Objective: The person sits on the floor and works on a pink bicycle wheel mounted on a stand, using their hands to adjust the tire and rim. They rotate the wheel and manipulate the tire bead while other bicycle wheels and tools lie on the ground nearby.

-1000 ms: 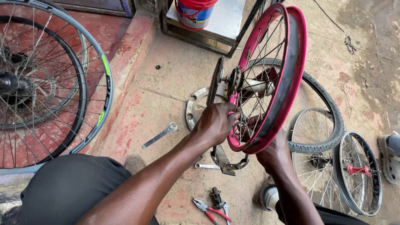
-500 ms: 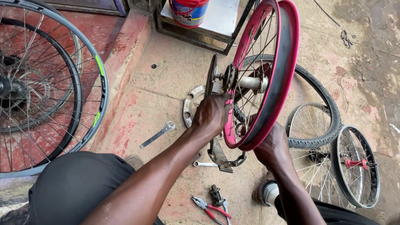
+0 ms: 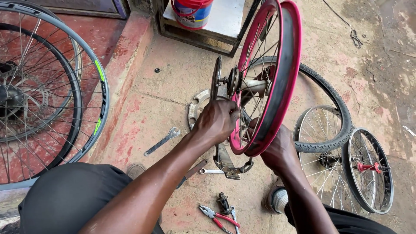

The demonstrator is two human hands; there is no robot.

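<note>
So the pink wheel [image 3: 277,65] stands upright on its rim on the concrete floor [image 3: 173,86], tilted a bit, with its axle running roughly left-right across the view. The sprocket [image 3: 216,78] on the hub sticks out toward the left side, which is why the left hand [image 3: 216,121] is the nearer one: it sits just below the hub, fingers curled shut on what looks like a tool or crank part there, though I can't tell exactly what. The right hand [image 3: 279,151] is wrapped around the bottom of the rim from the other side, steadying it. A wrench [image 3: 162,141] lies on the floor to the left, and red-handled pliers [image 3: 219,214] are near the bottom edge. 2 small wheels [image 3: 368,169] and a tire [image 3: 333,104] lie to the right.
</note>
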